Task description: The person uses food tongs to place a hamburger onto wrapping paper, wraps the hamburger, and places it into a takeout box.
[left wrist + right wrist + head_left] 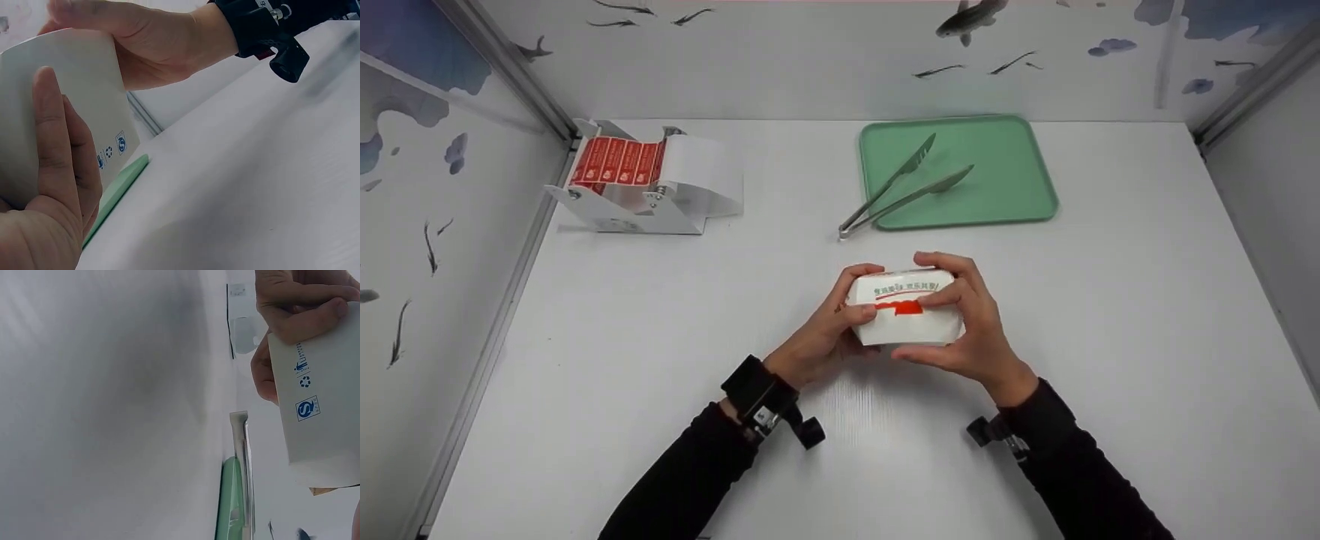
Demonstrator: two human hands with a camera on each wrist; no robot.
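A white paper food box [915, 328] with printed lettering is held up in front of the person, between both hands. The left hand [826, 330] grips its left end, thumb lying over the near face. On the right, the other hand [984, 334] grips the box with its thumb along the lower edge and fingers over the top. One right fingertip touches a red sticker [909, 307] on the face, and the left thumb lies at the sticker's other end. Blue printed marks show on the box's side [332, 410] in the right wrist view.
A label dispenser [649, 221] with a roll of red stickers [619, 161] stands at the back left. Behind the hands lies a green tray [1005, 172], with metal tongs [896, 180] resting partly over its left edge. Printed walls enclose the white table [660, 315].
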